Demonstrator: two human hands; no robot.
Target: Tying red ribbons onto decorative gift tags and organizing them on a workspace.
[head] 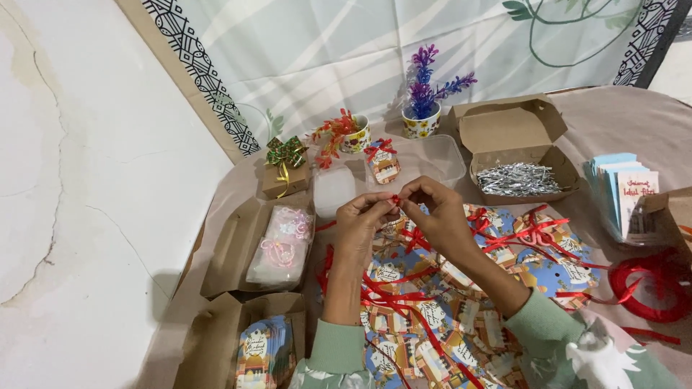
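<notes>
Just in front of the clear plastic tub [425,160], the left hand [360,223] and right hand [441,216] are pinching a small red ribbon [395,199] between closed fingertips, apparently mid-knot; tightening it evenly seems the need.

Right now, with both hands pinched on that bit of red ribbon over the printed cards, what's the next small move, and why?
Probably draw the two ends apart to snug the knot. The left hand and right hand meet fingertip to fingertip on a small red ribbon, held above the printed cards. The ribbon looks bunched between the fingertips, not yet a finished bow.
</notes>
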